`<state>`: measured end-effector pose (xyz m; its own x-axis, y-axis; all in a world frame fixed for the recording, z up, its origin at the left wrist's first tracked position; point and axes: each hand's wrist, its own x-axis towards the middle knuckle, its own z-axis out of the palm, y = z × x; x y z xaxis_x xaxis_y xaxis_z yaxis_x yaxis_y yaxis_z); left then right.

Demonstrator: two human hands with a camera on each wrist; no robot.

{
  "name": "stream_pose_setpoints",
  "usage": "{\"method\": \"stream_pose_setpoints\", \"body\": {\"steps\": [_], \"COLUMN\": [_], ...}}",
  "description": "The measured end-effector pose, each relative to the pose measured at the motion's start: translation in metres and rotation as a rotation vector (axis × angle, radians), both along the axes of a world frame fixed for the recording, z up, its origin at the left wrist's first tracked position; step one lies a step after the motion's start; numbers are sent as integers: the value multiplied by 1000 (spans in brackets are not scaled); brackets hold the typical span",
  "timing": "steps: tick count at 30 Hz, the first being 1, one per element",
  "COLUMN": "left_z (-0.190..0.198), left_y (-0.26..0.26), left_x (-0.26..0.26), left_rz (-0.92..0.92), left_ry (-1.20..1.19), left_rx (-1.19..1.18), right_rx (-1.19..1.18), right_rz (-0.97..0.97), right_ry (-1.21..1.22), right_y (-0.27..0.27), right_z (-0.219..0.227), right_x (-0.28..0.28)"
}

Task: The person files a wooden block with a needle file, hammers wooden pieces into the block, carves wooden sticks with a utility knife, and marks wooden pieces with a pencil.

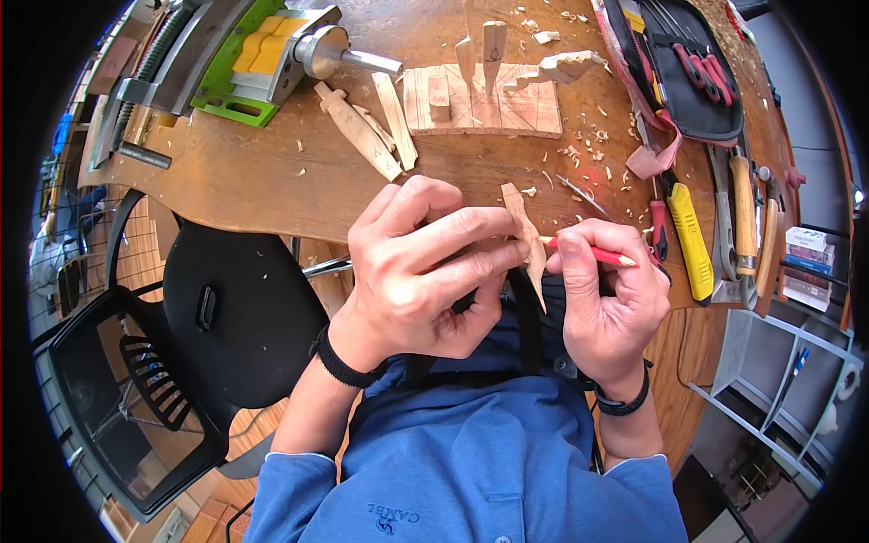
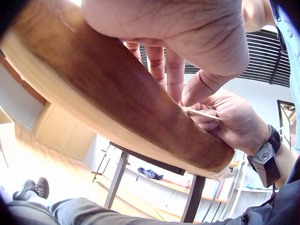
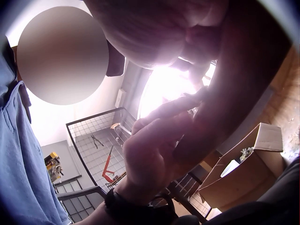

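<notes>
My left hand [image 1: 425, 271] pinches a small, slim carved wooden piece [image 1: 514, 203] in front of my chest, near the bench edge. The piece stands lengthwise, with a blunt upper end and a narrow pointed lower end; the fingertips cover part of its left side. Facing it from the right, my right hand [image 1: 611, 303] grips a red pencil [image 1: 605, 256] between thumb and fingers. The pencil's left point meets the wood at mid-length. In the left wrist view, the wooden piece [image 2: 204, 114] appears as a thin pale strip between both hands.
A wooden board [image 1: 534, 119] with upright carved pieces lies ahead on the bench. Left of it are wooden blanks [image 1: 358, 131] and a green-based vise [image 1: 240, 104]. A yellow cutter [image 1: 690, 240], chisels and a tool case [image 1: 701, 118] line the right. A black chair [image 1: 249, 308] stands left.
</notes>
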<state>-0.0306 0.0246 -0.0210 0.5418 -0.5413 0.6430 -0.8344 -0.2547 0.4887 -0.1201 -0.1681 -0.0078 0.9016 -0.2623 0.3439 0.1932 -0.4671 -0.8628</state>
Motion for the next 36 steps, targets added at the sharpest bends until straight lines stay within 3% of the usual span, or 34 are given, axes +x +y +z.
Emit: {"method": "stream_pose_setpoints", "body": {"steps": [36], "left_z": [2], "left_y": [-1], "left_x": [0], "left_rz": [0], "left_ry": [1], "left_rx": [-4], "right_rx": [-19], "right_rz": [45], "right_ry": [7], "right_y": [-3], "right_z": [3], "right_x": [-2]}}
